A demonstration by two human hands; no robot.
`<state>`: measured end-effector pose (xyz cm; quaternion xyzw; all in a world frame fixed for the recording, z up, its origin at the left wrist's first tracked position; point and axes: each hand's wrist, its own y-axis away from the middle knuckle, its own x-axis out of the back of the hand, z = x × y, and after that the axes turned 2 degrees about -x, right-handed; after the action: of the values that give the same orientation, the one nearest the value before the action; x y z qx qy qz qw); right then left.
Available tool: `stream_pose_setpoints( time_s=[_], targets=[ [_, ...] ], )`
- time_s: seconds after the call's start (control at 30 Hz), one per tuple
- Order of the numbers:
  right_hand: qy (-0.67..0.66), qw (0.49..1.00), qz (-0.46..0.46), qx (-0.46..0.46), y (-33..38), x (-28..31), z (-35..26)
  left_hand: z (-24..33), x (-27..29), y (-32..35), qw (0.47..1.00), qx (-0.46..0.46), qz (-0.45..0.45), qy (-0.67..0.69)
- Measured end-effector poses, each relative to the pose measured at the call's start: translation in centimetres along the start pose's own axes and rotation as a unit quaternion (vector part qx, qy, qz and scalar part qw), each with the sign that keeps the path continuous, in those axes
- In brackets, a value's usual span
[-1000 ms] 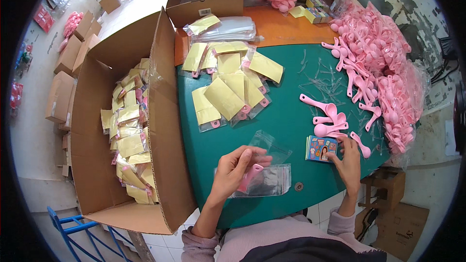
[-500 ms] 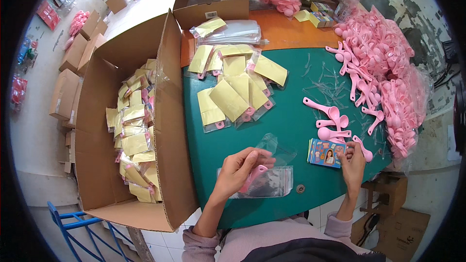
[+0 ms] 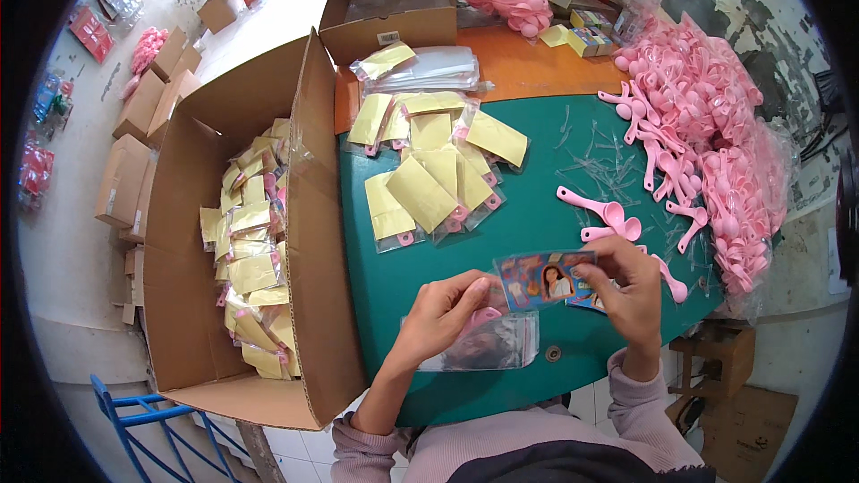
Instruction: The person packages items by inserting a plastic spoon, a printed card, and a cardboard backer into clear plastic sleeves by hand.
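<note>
My right hand [image 3: 631, 291] pinches a blue printed card [image 3: 530, 283] with a small portrait on it. The card's left end meets my left hand [image 3: 443, 317], whose thumb and fingers are closed on a thin clear plastic bag, mostly hidden by the card. Whether the card is inside the bag I cannot tell. Partly hidden under my left hand is a pink measuring spoon [image 3: 481, 320]; whether it is gripped I cannot make out. Below lie flat clear bags [image 3: 497, 344] on the green tabletop. More blue cards [image 3: 586, 297] are partly covered by my right hand.
Packed bags with yellow cards [image 3: 425, 188] lie across the table, and more fill a large cardboard box [image 3: 327, 259] at left. Loose pink spoons [image 3: 601, 207] sit near a big pink spoon heap [image 3: 707, 116] at right. Clear bags [image 3: 429, 67] are stacked at the back.
My right hand has lifted a card off the small stack and carried it left to my left hand. My left hand stays nearly in place.
</note>
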<state>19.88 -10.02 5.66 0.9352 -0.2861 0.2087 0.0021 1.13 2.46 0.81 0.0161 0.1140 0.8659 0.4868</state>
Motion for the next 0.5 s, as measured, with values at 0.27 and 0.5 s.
stream_pose_setpoints(
  time_s=[0.27, 0.5],
  targets=[
    [0.109, 0.983, -0.137, 0.055, -1.2, 1.6, -0.5, -1.2, -0.1, -0.7, 0.993, -0.067, -0.008, -0.101],
    [0.129, 0.968, -0.211, 0.036, -1.5, 0.5, -1.0, -0.2, 0.0, -0.6, 0.987, -0.052, -0.065, -0.134]
  ],
)
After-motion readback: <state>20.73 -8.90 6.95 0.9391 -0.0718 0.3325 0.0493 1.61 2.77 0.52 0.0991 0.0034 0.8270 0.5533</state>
